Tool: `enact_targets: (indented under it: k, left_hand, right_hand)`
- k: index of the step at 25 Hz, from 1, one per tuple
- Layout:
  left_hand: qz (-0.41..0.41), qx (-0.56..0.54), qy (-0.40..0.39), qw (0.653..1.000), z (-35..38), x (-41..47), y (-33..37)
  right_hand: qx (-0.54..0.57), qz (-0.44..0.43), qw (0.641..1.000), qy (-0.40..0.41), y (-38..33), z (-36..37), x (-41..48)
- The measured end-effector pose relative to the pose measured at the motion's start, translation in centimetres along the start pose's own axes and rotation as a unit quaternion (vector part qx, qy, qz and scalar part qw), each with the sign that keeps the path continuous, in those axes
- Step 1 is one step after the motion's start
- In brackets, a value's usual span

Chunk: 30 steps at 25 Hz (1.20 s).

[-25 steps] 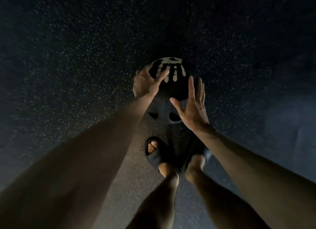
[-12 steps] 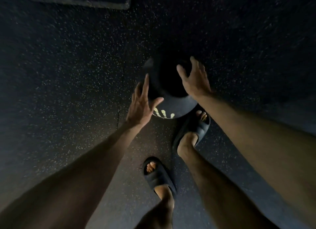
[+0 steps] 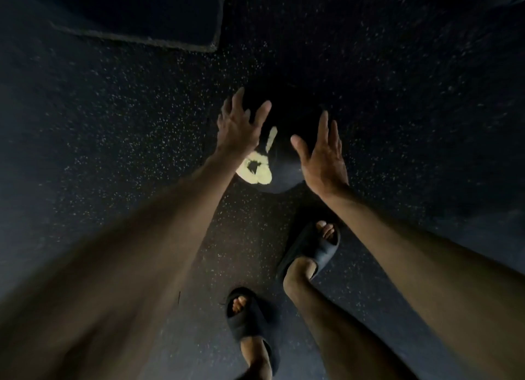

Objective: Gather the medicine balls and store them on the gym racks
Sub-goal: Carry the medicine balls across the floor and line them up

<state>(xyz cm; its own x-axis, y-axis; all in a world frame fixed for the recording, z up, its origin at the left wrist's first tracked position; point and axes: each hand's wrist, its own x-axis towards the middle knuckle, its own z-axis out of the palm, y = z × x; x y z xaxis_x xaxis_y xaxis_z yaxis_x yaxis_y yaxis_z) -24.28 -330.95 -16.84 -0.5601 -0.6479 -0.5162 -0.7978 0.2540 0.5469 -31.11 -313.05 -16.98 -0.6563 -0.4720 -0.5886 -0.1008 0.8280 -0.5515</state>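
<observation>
A black medicine ball [image 3: 284, 163] with a pale yellow hand print on it lies on the dark speckled floor in front of my feet. My left hand [image 3: 237, 126] rests on its upper left side with fingers spread. At the ball's right side my right hand [image 3: 322, 158] has its fingers straight; whether it touches the ball I cannot tell. Neither hand curls round the ball. The far half of the ball is lost in shadow.
A dark flat mat [image 3: 136, 16] with a raised edge lies on the floor at the upper left. My two feet in black slides [image 3: 311, 250] stand just behind the ball. Speckled rubber floor [image 3: 113, 129] spreads all around. The light is dim.
The ball has rolled forward along the floor, its hand print turning from the top to the near side. My hands followed it and my feet stepped forward. The mat came into view.
</observation>
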Motion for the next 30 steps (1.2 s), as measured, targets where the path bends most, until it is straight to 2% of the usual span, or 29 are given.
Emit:
enact_targets:
  k: [2, 4, 6, 10, 13, 16, 18, 20, 23, 25, 29, 30]
  left_hand:
    - [0.021, 0.012, 0.012, 1.0, 0.8, -1.0, 1.5]
    - [0.07, 0.059, -0.012, 0.996, 1.5, -3.0, 1.2]
    - [0.118, 0.066, -0.05, 0.99, 1.6, -2.6, 0.7]
    - [0.104, 0.026, -0.088, 0.99, -0.3, 3.6, 3.4]
    - [0.07, -0.013, -0.077, 0.995, -2.5, 8.1, 4.7]
    - [-0.031, 0.0, -0.033, 0.999, -4.4, 12.2, 7.2]
    - [-0.06, 0.0, -0.01, 0.998, -5.6, 14.2, 8.7]
    - [-0.023, -0.011, -0.015, 1.0, -6.0, 14.2, 9.6]
    - [0.064, 0.081, -0.072, 0.992, -6.1, 12.9, 9.9]
    - [0.06, 0.103, -0.085, 0.989, -6.8, 15.3, 10.1]
    - [0.071, 0.119, -0.113, 0.984, -8.5, 20.1, 9.8]
    - [0.051, 0.089, -0.113, 0.988, -8.8, 20.5, 9.6]
  right_hand:
    - [0.028, 0.078, 0.997, -0.002, -0.9, -2.9, 3.5]
    - [0.073, 0.162, 0.984, 0.002, -1.8, -5.2, 6.4]
    - [0.094, 0.183, 0.978, 0.003, -2.2, -6.8, 7.4]
    - [0.092, 0.098, 0.991, -0.019, -1.2, -6.8, 4.7]
    - [0.045, 0.026, 0.999, -0.008, -2.1, -5.7, 4.7]
    - [0.028, 0.017, 0.999, 0.029, -5.6, -5.8, 7.6]
    - [0.026, 0.043, 0.997, 0.051, -8.4, -5.9, 10.3]
    - [0.0, 0.073, 0.996, 0.048, -11.0, -6.5, 13.7]
    - [-0.014, 0.141, 0.989, 0.04, -13.9, -10.4, 21.6]
    - [-0.032, 0.165, 0.986, 0.011, -14.5, -13.9, 26.3]
    - [-0.033, 0.058, 0.998, -0.01, -13.9, -15.5, 25.9]
    - [-0.03, 0.029, 0.999, -0.005, -13.9, -15.1, 24.7]
